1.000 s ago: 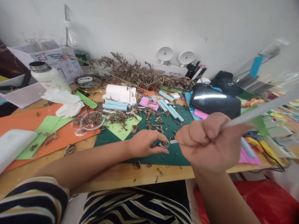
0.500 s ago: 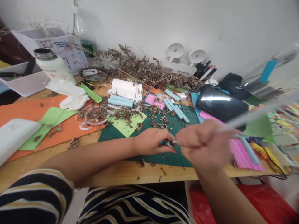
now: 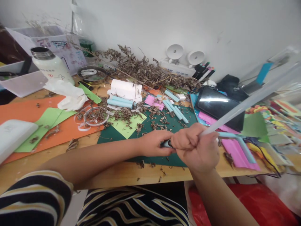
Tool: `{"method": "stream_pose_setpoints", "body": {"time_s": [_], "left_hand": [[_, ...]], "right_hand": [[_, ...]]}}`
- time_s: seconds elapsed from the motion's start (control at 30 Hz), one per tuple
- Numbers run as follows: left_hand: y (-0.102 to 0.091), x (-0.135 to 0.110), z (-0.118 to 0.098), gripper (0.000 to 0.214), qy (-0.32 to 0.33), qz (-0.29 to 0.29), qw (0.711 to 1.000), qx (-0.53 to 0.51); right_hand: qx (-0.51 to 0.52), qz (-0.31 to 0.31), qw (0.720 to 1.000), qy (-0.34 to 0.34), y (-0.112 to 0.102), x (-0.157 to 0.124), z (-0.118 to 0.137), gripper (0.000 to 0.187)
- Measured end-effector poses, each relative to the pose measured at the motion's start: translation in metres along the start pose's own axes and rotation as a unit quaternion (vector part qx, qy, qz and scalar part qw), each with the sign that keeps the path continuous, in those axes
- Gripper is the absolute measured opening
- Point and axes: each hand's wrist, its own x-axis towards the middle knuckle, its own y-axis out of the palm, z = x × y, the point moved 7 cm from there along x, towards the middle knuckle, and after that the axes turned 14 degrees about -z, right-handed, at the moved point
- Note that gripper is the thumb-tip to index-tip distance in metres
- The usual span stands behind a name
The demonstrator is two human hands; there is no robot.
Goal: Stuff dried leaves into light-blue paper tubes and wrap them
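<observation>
My left hand [image 3: 152,143] is wrapped round a small light-blue paper tube [image 3: 166,143] above the green cutting mat [image 3: 150,160]. In my right hand [image 3: 199,150], a fist closes on a long translucent white rod [image 3: 235,111] that slants up to the right. The fist presses close against the tube's open end, and the rod's lower tip is hidden there. Just beyond my hands, crumbled dried leaves [image 3: 162,125] lie scattered on the mat. Several more blue paper rolls [image 3: 177,111] rest side by side at the mat's back.
Dried leafy stems [image 3: 145,69] lie along the wall. A white bottle [image 3: 53,67], a tape ring [image 3: 96,116] and orange paper [image 3: 51,135] are on the left. To the right are a black tablet [image 3: 219,106], pink paper [image 3: 237,155] and yellow-handled tools [image 3: 263,157].
My right fist and the rod have come down and in toward the tube, now covering its end, where the rod's tip and leaf bits showed before. My left hand keeps its hold.
</observation>
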Motion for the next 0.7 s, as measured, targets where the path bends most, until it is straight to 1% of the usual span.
{"method": "stream_pose_setpoints", "body": {"time_s": [0.07, 0.17, 0.27, 0.33, 0.4, 0.5, 0.63, 0.7], "left_hand": [[0.009, -0.002, 0.004, 0.010, -0.025, 0.024, 0.999, -0.022], [0.015, -0.005, 0.010, 0.007, -0.072, 0.027, 0.996, -0.053], [0.017, -0.007, 0.009, 0.008, -0.072, 0.033, 0.994, -0.071], [0.018, -0.008, 0.010, 0.009, -0.068, 0.040, 0.993, -0.084], [0.021, -0.007, 0.010, 0.011, -0.062, 0.050, 0.991, -0.110], [0.024, -0.006, 0.010, 0.015, -0.054, 0.060, 0.988, -0.131], [0.025, -0.005, 0.010, 0.015, -0.054, 0.068, 0.988, -0.127], [0.024, -0.004, 0.010, 0.014, -0.060, 0.070, 0.988, -0.123]], "right_hand": [[-0.004, -0.003, 1.000, -0.002, 0.000, 0.001, 0.005, 0.039], [0.010, -0.012, 1.000, 0.001, -0.001, 0.004, 0.021, 0.043], [0.032, -0.016, 0.999, 0.007, 0.001, 0.005, 0.033, 0.047], [0.032, -0.007, 0.999, 0.024, 0.003, 0.003, 0.029, 0.047], [0.019, 0.005, 0.999, 0.046, 0.005, 0.000, 0.017, 0.044], [-0.006, 0.020, 0.998, 0.051, 0.006, -0.005, 0.003, 0.043], [-0.016, 0.026, 0.999, 0.041, 0.001, -0.005, 0.004, 0.040], [-0.022, 0.019, 0.999, 0.017, -0.004, -0.003, 0.010, 0.034]]}}
